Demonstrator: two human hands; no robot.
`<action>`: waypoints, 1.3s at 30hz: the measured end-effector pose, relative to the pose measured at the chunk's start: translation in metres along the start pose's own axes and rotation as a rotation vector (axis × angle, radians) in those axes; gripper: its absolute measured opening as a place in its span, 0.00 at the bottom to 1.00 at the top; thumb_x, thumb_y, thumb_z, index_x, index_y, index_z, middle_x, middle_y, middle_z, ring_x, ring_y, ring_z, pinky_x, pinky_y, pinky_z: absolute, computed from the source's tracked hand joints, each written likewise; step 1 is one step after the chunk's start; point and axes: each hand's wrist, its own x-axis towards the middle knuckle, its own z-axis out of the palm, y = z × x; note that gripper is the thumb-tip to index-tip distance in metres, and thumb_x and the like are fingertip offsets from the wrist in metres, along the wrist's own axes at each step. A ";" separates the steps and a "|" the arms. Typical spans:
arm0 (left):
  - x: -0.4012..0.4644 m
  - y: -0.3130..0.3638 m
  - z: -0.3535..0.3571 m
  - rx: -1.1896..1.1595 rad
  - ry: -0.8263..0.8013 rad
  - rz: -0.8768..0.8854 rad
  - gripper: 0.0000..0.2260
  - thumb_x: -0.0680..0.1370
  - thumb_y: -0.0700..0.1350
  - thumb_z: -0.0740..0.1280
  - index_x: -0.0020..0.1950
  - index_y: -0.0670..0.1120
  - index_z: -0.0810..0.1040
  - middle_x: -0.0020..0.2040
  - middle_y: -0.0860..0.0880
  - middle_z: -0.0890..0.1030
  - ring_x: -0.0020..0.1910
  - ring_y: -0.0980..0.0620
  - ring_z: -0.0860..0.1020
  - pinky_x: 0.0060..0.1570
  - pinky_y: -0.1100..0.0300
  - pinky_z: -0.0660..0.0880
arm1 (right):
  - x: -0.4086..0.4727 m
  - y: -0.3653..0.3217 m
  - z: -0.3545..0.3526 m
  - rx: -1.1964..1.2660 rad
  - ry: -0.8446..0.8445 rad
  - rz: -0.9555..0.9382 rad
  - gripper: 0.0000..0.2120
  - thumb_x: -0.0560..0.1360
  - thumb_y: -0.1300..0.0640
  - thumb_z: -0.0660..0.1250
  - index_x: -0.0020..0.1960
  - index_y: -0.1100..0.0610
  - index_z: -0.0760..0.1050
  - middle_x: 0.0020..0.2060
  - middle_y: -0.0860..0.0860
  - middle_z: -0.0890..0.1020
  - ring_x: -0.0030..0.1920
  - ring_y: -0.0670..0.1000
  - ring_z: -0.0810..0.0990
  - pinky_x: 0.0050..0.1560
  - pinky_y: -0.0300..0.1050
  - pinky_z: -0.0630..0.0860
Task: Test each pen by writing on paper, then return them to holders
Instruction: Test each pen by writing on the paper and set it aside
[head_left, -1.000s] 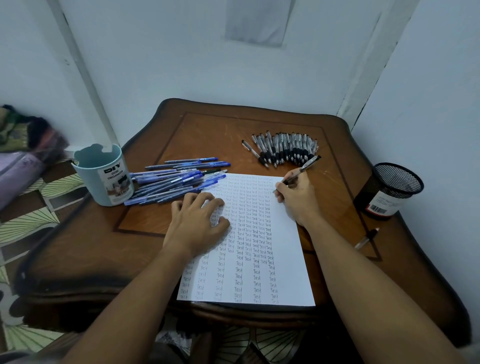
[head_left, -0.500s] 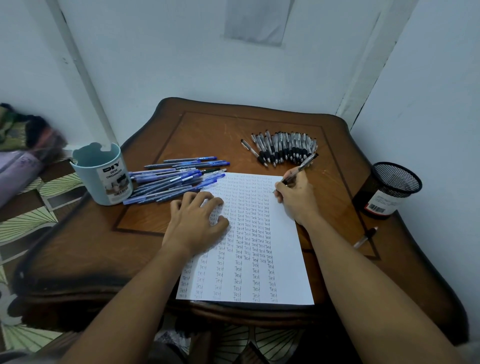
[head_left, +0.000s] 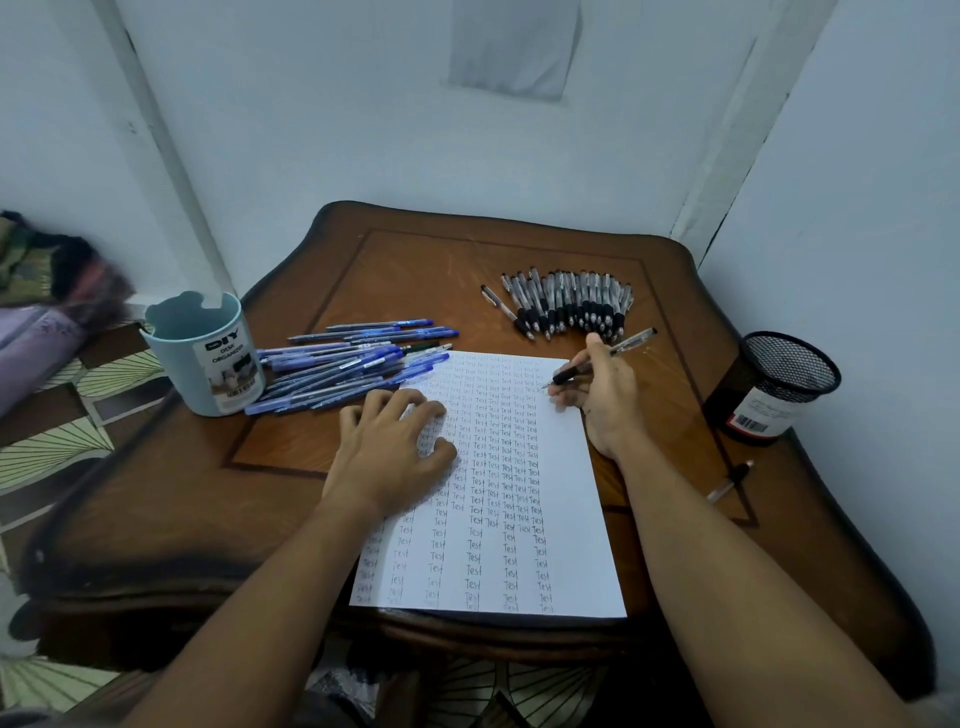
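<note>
The sheet of paper (head_left: 566, 519) carries the handwritten word "Test" repeated in columns. The light blue cup (head_left: 200, 358) bears a label reading "DIY DESK ORGANIZER". The black mesh holder (head_left: 774, 389) shows a barcode sticker, digits unreadable.

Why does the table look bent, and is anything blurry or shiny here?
Head view: the wide lens bows the table edges and walls; the cloth bundle at left is smeared; dim bluish light, with a faint sheen on the wood near the right hand.

A dark wooden table (head_left: 197, 499) was set into a corner of pale bluish walls (head_left: 322, 130); a leaf-patterned floor (head_left: 57, 441) was seen alongside.
</note>
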 end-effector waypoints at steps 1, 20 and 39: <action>0.000 0.000 0.000 0.000 0.001 -0.001 0.22 0.74 0.62 0.52 0.64 0.58 0.73 0.62 0.62 0.69 0.63 0.57 0.61 0.57 0.56 0.52 | 0.000 -0.001 0.001 0.013 0.006 0.020 0.18 0.84 0.48 0.59 0.45 0.61 0.73 0.38 0.61 0.82 0.33 0.56 0.82 0.34 0.47 0.79; 0.000 0.001 -0.002 0.000 -0.008 0.002 0.23 0.74 0.62 0.51 0.64 0.59 0.73 0.62 0.61 0.69 0.62 0.57 0.61 0.55 0.57 0.51 | 0.005 -0.004 -0.001 0.186 0.007 0.120 0.07 0.83 0.60 0.55 0.57 0.61 0.69 0.32 0.60 0.83 0.31 0.58 0.82 0.35 0.47 0.82; 0.000 0.002 -0.003 -0.018 -0.008 0.010 0.25 0.73 0.63 0.49 0.65 0.58 0.72 0.61 0.62 0.68 0.62 0.58 0.61 0.58 0.57 0.51 | 0.034 -0.058 0.013 -0.097 -0.287 0.267 0.18 0.78 0.72 0.65 0.64 0.62 0.67 0.52 0.63 0.78 0.49 0.60 0.83 0.45 0.52 0.85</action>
